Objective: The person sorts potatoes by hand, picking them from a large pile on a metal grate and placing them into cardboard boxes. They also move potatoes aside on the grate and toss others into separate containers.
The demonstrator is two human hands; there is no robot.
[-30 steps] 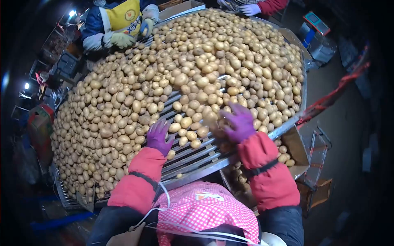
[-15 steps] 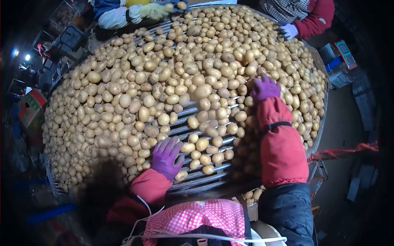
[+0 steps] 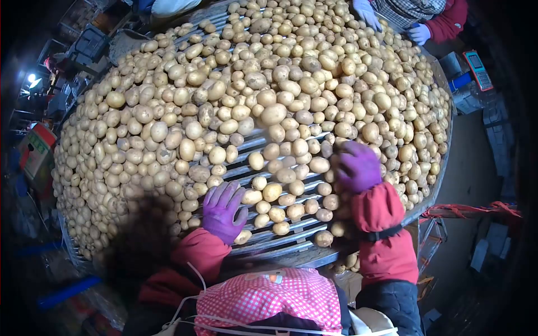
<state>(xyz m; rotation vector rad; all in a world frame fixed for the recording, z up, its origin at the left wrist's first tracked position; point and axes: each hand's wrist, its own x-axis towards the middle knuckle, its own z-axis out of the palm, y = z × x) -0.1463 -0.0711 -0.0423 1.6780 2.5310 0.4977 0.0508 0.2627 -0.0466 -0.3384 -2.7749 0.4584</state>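
Many potatoes (image 3: 162,131) are heaped over a large table with metal slats (image 3: 274,238). My left hand (image 3: 223,213), in a purple glove, lies with fingers apart at the near edge of the left heap, beside bare slats and a few scattered potatoes (image 3: 272,192). On the right, my right hand (image 3: 358,167), also purple-gloved, is bent over potatoes at the near side of the right heap. Its fingertips are blurred, and whether they grip a potato cannot be made out.
Across the table at the top right are a co-worker's two gloved hands (image 3: 419,33). Another person's sleeve (image 3: 174,4) shows at the top left. A handheld device (image 3: 478,71) rests on boxes at the right. Red strapping (image 3: 471,209) stretches beyond the table's right edge.
My right hand has come nearer to me, and potatoes lie closer to the near edge on that side. My left hand has barely moved. The top-left co-worker's gloved hand has left view.
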